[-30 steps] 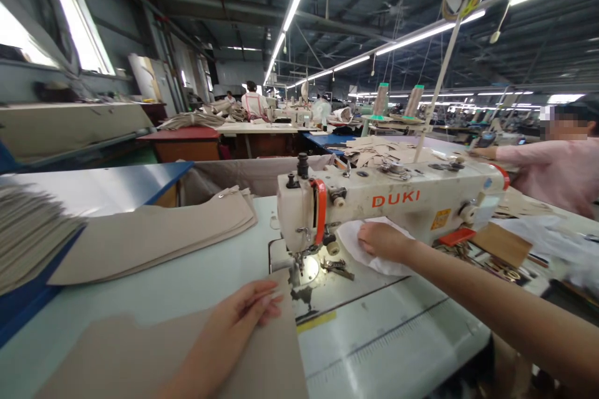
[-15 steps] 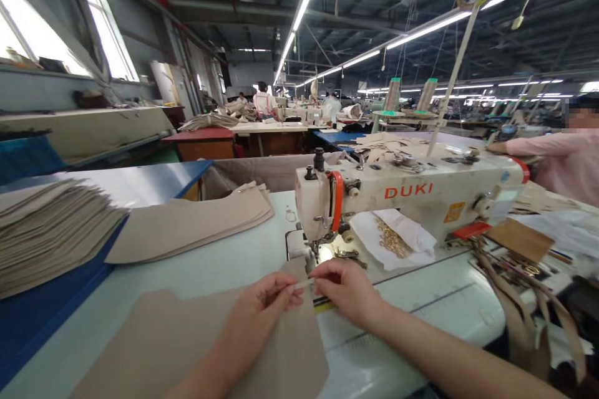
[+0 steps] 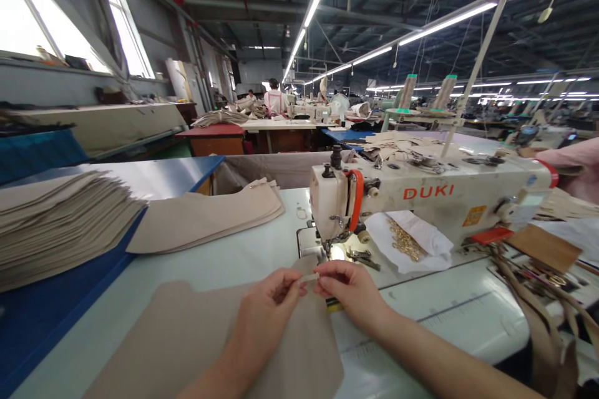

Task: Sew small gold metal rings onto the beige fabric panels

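My left hand [image 3: 269, 305] and my right hand [image 3: 349, 290] meet over a beige fabric panel [image 3: 196, 336] on the sewing table. Both pinch a small pale strip [image 3: 309, 277] between their fingertips, just in front of the needle of the white DUKI sewing machine [image 3: 430, 196]. The panel lies flat under my left hand and its far corner reaches the presser foot. Behind the needle a white paper [image 3: 421, 237] holds several small gold metal rings.
A pile of beige panels [image 3: 210, 215] lies at the table's left back, and a taller stack [image 3: 56, 224] sits on a blue table at far left. Brown straps and small parts [image 3: 538, 274] clutter the right. A person's pink sleeve [image 3: 575, 165] shows at right.
A second ago my right hand rested on the white paper behind the needle. It has come forward to meet my left hand, and both now pinch the small strip. The view shifted left.
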Tool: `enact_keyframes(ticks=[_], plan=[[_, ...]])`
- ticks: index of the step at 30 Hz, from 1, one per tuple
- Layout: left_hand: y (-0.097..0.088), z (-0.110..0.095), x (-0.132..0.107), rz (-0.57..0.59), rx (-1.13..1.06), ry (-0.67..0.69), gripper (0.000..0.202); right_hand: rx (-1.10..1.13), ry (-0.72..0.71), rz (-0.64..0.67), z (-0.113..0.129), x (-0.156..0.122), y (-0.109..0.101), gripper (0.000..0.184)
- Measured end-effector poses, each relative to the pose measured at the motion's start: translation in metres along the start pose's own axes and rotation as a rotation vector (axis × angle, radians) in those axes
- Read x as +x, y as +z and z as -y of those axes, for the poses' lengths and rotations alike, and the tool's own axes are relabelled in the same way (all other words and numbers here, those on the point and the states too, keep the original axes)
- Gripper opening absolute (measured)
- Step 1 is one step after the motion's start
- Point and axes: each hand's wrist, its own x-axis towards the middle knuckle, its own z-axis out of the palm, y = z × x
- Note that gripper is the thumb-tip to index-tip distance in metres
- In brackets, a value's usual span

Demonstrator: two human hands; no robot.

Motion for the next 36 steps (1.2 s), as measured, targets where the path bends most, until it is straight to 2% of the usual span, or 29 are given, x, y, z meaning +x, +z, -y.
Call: enact_keyframes(ticks=[4,7,10,12,14,19,25,27,31,36], plan=[[0.000,0.001,-0.001,-0.026,0.119,0.072,0.018,-0.016,-0.023,-0.003,-0.006,0.001,0.000,0.033],[0.001,0.005,-0.003,-0.047,0.230,0.187,0.017,-0.046,-0.085,-0.038,-0.011,0.001,0.001,0.024],[0.004,0.010,-0.006,-0.091,0.312,0.407,0.020,-0.169,-0.257,-0.102,-0.011,-0.001,0.002,0.012],[0.006,0.012,-0.007,-0.113,0.338,0.532,0.022,-0.307,-0.393,-0.130,-0.008,-0.004,0.002,0.015],[0.007,0.011,-0.009,-0.095,0.345,0.546,0.022,-0.423,-0.477,-0.126,-0.006,-0.006,0.003,0.021],[0.003,0.003,-0.007,0.000,0.239,0.250,0.020,-0.453,-0.457,-0.086,-0.007,-0.010,0.004,0.022],[-0.001,-0.001,-0.001,0.103,-0.192,-0.068,0.018,-0.336,-0.427,0.002,-0.005,-0.008,0.000,0.017],[-0.001,-0.002,0.001,0.114,-0.266,-0.114,0.017,-0.236,-0.322,0.037,-0.005,-0.003,-0.002,0.015],[-0.002,-0.003,0.003,0.112,-0.315,-0.165,0.013,-0.037,-0.027,0.138,-0.003,0.007,-0.001,0.031],[-0.005,-0.002,0.007,0.124,-0.608,-0.344,0.031,0.163,0.108,0.119,0.002,0.007,0.004,0.036]])
